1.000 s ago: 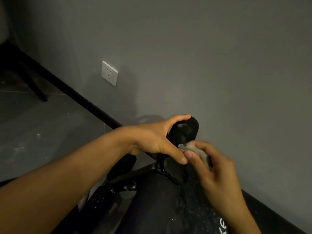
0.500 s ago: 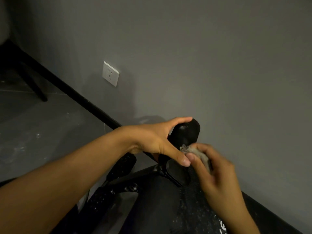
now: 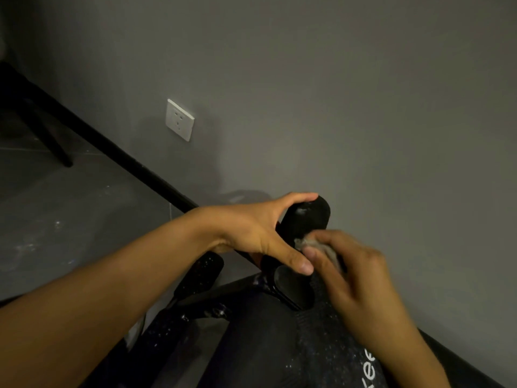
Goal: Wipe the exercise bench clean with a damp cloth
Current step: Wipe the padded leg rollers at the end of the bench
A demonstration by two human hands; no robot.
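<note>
The left hand (image 3: 251,233) curls round the roller (image 3: 307,217). The right hand (image 3: 355,273), blurred, pinches the cloth (image 3: 310,243) against the roller's lower side. The small wad could slip from the fingers or miss dusty specks. The bench (image 3: 251,345) fills the lower centre, beneath both hands.

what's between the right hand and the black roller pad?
The grey cloth, bunched in the right hand against the black roller pad. Head view, slightly blurred.
</note>
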